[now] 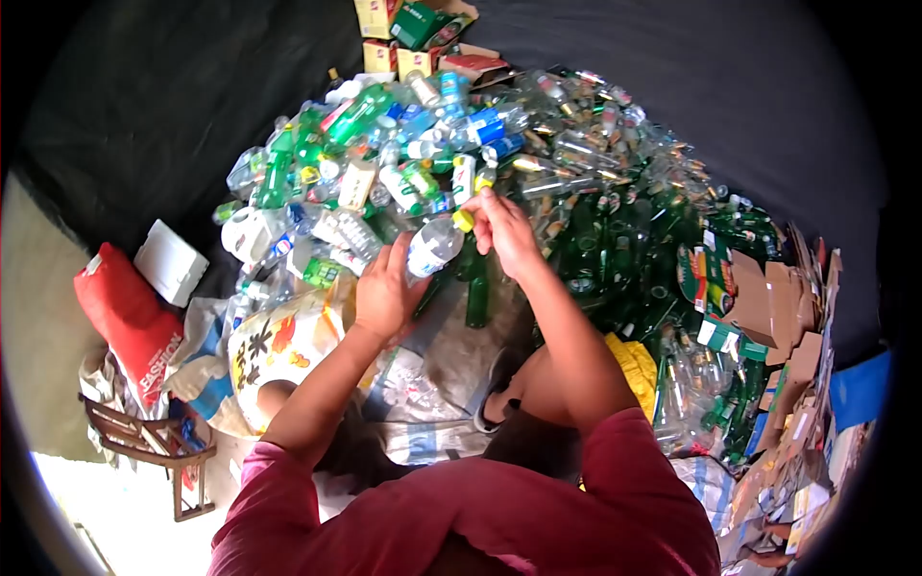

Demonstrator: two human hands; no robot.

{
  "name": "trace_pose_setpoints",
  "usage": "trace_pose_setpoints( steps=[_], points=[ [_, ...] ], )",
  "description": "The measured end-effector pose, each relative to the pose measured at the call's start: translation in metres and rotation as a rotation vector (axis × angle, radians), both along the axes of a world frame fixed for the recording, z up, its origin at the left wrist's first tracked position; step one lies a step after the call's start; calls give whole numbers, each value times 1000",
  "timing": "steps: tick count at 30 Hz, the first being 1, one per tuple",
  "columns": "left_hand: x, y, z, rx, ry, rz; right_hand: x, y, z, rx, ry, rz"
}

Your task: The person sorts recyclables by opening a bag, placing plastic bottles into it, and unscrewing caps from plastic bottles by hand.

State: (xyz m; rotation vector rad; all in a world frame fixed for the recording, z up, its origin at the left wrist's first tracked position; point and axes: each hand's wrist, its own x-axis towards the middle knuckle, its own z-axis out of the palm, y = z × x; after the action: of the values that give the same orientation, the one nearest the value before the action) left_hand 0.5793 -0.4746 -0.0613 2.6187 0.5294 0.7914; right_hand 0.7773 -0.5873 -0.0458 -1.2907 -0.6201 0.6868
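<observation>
A clear plastic bottle [434,248] with a pale label lies tilted in my left hand [384,293], whose fingers are wrapped round its lower part. Its yellow cap [464,221] points up and to the right. Close beside that cap is my right hand [506,235], fingers partly bent and apart; whether a fingertip touches the cap, I cannot tell. Just beyond those fingers, in the pile, another yellow cap [485,178] shows. Mixed plastic bottles [355,115] lie heaped ahead of both hands. Below the right hand stands a green glass bottle [477,300].
Green glass bottles [615,240] fill the right side. A white printed sack [283,350] sits at my left knee, near a red bag [125,307] and a wooden chair [149,432]. Flattened cardboard [792,384] is stacked at right; boxes [418,34] stand at the back.
</observation>
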Motion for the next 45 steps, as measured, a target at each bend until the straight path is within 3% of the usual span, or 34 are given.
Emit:
trace_pose_setpoints(
  steps=[2,5,9,15,18,19,22,23,25,30,31,34,35,37,41,44,45],
  points=[
    [-3,3,1,36,15,8,-9,6,3,-82,-21,-35],
    [-10,6,2,169,82,14,-20,13,4,-386,-775,-230],
    [-13,1,-5,226,218,53,-21,23,-1,-663,-803,-182],
    [-14,2,-19,-45,202,-82,-12,18,-9,-612,-790,-106],
    [-15,7,-6,-392,352,-202,-14,17,-8,-547,-788,-70],
    [-16,8,-8,-394,350,-198,-14,16,-4,-547,-789,-66],
    [-14,6,-17,-1215,-6,-563,-14,13,5,-386,-715,-9],
    [-15,9,-19,-1215,-1,-562,-15,11,9,-385,-710,-10],
    [-17,12,-8,-1581,182,-635,-15,8,17,-364,-620,64],
    [-19,17,-13,-1793,187,-796,-16,7,21,-377,-587,97],
    [-16,17,-14,-1786,179,-804,-15,9,16,-377,-629,55],
    [-10,9,-8,-1317,17,-527,-9,12,9,-486,-645,-37],
    [-20,13,-3,-780,263,-324,-6,12,6,-573,-676,-88],
    [-21,-2,1,-117,370,-35,-3,13,2,-662,-706,-146],
    [-16,-2,-20,38,296,3,1,16,-3,-680,-762,-149],
    [-19,10,1,-317,315,-228,5,11,1,-606,-611,-62],
    [-17,12,-9,-316,316,-228,6,11,0,-606,-610,-63]
  ],
)
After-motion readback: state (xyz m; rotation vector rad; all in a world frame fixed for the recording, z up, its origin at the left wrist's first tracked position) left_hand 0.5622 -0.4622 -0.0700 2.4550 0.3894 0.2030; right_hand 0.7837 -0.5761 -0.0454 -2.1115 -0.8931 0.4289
